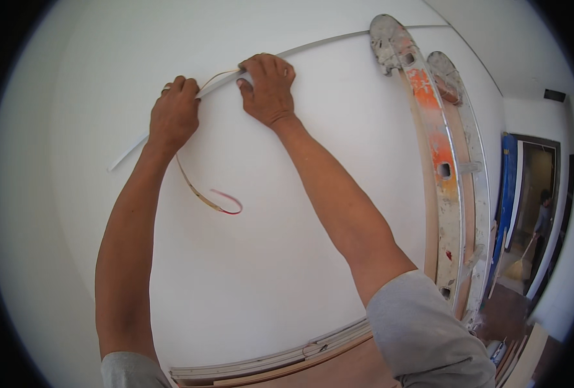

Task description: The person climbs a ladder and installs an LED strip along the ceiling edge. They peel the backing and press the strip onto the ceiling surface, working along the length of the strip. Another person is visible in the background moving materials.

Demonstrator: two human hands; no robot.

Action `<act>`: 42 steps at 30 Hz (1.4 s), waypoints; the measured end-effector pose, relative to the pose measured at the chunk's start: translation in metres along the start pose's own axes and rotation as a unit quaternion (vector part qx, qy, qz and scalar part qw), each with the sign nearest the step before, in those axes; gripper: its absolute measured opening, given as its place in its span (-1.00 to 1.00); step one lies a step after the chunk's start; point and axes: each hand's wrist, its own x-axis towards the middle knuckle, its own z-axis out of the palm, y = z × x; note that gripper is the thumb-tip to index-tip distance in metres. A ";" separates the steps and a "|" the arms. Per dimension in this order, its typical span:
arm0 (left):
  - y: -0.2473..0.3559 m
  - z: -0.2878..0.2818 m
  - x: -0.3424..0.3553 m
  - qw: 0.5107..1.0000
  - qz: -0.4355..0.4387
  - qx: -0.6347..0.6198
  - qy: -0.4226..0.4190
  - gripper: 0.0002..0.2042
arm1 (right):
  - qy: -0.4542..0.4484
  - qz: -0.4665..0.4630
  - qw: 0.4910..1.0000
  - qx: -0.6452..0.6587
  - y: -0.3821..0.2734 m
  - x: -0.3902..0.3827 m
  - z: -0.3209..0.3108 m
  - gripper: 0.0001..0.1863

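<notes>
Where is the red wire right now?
In the head view, the red wire is left of centre, at the lower end of the thin strip, in front of the white wall, below and right of the left hand.

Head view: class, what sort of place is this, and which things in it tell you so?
Probably a room being built or renovated: a smeared ladder stands by the white wall, long trim lengths lie lower down, and a thin strip hangs loose below the left hand.

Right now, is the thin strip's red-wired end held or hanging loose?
Loose: the red-wired end curls below the left hand, untouched.
</notes>
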 end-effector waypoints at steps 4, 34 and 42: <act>-0.007 0.000 0.027 0.999 0.003 0.018 0.043 -0.82 | -0.005 -0.005 0.999 -0.044 0.002 0.002 -0.008 -0.54; -0.001 -0.125 0.086 0.997 0.004 -0.077 0.023 -0.89 | 0.019 0.134 0.991 0.017 -0.005 0.003 -0.015 -0.79; 0.055 -0.212 0.113 0.997 -0.019 -0.069 0.022 -0.91 | -0.063 0.120 0.979 0.155 0.009 -0.027 -0.043 -0.63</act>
